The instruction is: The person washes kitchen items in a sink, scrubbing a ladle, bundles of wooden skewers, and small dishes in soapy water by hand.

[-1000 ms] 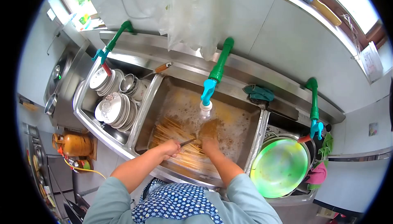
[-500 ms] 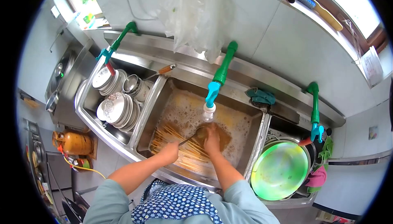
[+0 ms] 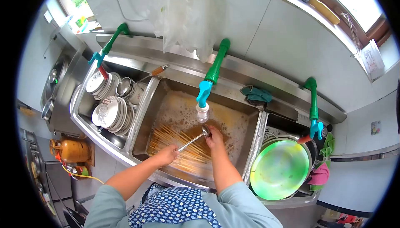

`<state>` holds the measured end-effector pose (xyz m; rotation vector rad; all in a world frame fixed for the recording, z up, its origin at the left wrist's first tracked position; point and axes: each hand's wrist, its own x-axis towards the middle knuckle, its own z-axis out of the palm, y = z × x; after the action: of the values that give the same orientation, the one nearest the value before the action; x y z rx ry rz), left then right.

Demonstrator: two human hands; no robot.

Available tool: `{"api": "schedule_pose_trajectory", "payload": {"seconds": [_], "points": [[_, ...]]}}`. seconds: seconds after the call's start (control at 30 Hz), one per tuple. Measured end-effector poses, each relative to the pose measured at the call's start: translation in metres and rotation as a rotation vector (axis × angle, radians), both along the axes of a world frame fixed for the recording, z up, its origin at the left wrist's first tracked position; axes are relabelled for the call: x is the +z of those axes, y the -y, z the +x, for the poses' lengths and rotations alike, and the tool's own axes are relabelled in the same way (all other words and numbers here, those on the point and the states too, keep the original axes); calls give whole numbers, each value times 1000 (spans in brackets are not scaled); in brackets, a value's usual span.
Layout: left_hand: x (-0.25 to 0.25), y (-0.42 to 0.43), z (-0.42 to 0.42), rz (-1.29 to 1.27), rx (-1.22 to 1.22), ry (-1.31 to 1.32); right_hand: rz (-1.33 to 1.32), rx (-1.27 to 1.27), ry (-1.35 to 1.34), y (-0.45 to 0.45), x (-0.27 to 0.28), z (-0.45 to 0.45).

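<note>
A metal ladle slants over the soapy water in the middle basin. My left hand is closed around the lower end of its handle. At the other end, my right hand grips the ladle's bowl, its fingers bent around the edge. I cannot make out whether anything lies between those fingers and the metal. Under the ladle, many wooden chopsticks float in a loose bunch in the brown, foamy water. A turquoise-handled tap with a white nozzle hangs just above the ladle's bowl.
Stacked plates, small metal cups and a wooden-handled utensil fill the left basin. A green basin sits in the right one. A dark teal cloth lies on the back ledge. An orange gas cylinder stands at lower left.
The ladle has come up out of the water, its bowl and handle now showing clearly. My right hand has risen with it from the suds. The whole view has shifted slightly.
</note>
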<state>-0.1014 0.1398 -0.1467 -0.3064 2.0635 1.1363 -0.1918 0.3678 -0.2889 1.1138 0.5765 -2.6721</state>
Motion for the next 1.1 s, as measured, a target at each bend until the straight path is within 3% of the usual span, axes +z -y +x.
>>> {"api": "schedule_pose_trajectory", "payload": {"seconds": [0.1,0.17,0.2,0.27,0.4,0.47,0.6,0.67,0.7,0.77,0.8,0.97,1.1], "points": [[1,4,1,-10,-132,-46,216,177,-55,3,3,-3],[-9,9,6,-130,-213,-275,720,673,-175,5,29,-4],[-9,9,4,-131,-214,-274,719,673,-175,7,40,0],[-6,9,2,-222,-294,-336,1228,779,-267,17,53,7],[-28,-10,5,-144,-120,-156,1480,622,-222,36,24,17],[-53,-14,7,-19,118,79,1809,468,-410,48,-2,33],[-44,-16,-4,62,341,307,1475,660,-458,20,-14,50],[-57,-14,-5,190,395,389,1406,574,-26,5,6,46],[-56,-15,-6,189,392,390,1405,571,-22,6,3,46],[-52,-21,-11,208,454,478,1805,668,-441,9,-18,44],[-51,-23,-12,211,450,477,1809,666,-439,12,-12,46],[-51,-21,-11,267,521,505,1951,820,-927,27,22,57],[-60,-20,-10,290,518,508,1839,807,-875,32,24,69]]}}
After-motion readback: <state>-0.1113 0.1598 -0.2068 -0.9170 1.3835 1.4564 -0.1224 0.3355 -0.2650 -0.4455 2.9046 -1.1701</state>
